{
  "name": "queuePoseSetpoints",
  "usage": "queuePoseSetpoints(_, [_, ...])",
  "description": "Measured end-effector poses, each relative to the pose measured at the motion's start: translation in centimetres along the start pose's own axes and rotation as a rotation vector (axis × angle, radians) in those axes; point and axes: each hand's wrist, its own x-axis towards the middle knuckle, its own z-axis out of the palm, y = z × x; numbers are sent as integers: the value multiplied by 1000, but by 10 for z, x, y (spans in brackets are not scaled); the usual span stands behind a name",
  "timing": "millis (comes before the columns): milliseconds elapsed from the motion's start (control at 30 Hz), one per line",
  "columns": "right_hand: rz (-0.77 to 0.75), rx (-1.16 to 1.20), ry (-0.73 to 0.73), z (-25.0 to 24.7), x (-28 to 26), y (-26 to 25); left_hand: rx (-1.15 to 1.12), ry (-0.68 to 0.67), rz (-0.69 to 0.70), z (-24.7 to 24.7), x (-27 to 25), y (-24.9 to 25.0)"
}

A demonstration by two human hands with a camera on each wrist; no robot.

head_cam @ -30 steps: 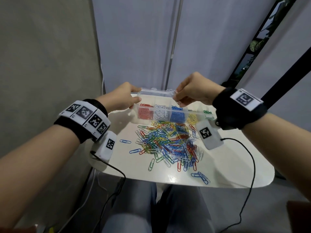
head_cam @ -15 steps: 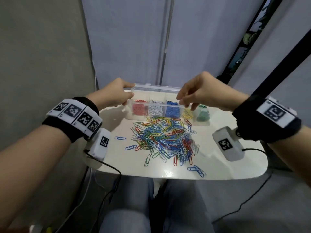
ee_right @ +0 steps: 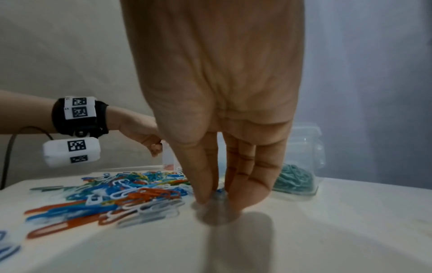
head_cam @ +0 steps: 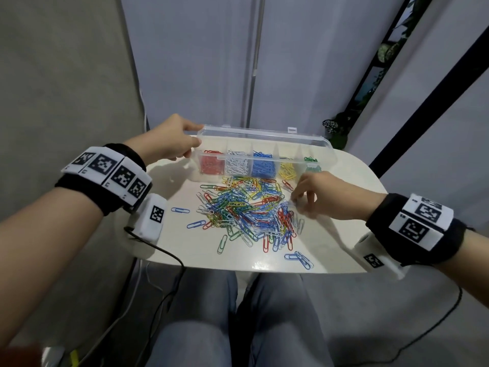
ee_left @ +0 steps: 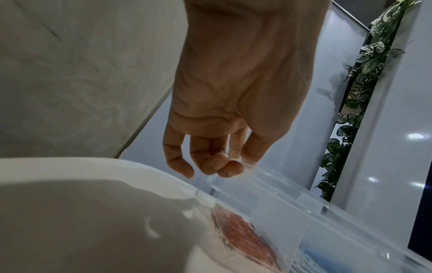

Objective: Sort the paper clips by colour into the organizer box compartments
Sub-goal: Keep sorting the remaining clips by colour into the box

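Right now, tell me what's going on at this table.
A person is sorting paper clips by colour. The left hand holds the left end of the open organizer box, which already has red, white, blue, yellow and green clips in separate compartments. The right hand reaches fingertips-down at the right edge of the mixed pile on the table.

The left hand (ee_left: pixel 233 96) hangs palm toward the camera, its fingers (ee_left: pixel 208 162) curled loosely down over the end of a clear plastic organizer box (ee_left: pixel 315 221). The thumb reaches behind the raised transparent lid (ee_left: pixel 264 182), while the fingertips sit at the lid's corner; whether they pinch it is hard to tell. In the box's end compartment lies a heap of red paper clips (ee_left: pixel 243 238). The box stands on a pale, glossy tabletop (ee_left: pixel 81 212) near its rounded far edge. A strip of speckled green foliage (ee_left: pixel 357 103) climbs the grey wall.
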Motion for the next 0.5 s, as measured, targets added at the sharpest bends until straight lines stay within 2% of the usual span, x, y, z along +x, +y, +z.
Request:
queuePoseSetpoints(100, [17, 57, -24, -4, -4, 4, -4, 1, -6, -1, 1, 0])
queuePoseSetpoints(200, [29, 81, 74, -5, 1, 5, 1, 6, -9, 0, 0, 0])
queuePoseSetpoints(300, [47, 10, 154, 0, 14, 1, 2, 7, -12, 0, 0, 1])
queuePoseSetpoints(500, [102, 12, 172, 5, 35, -9, 16, 7, -14, -1, -1, 2])
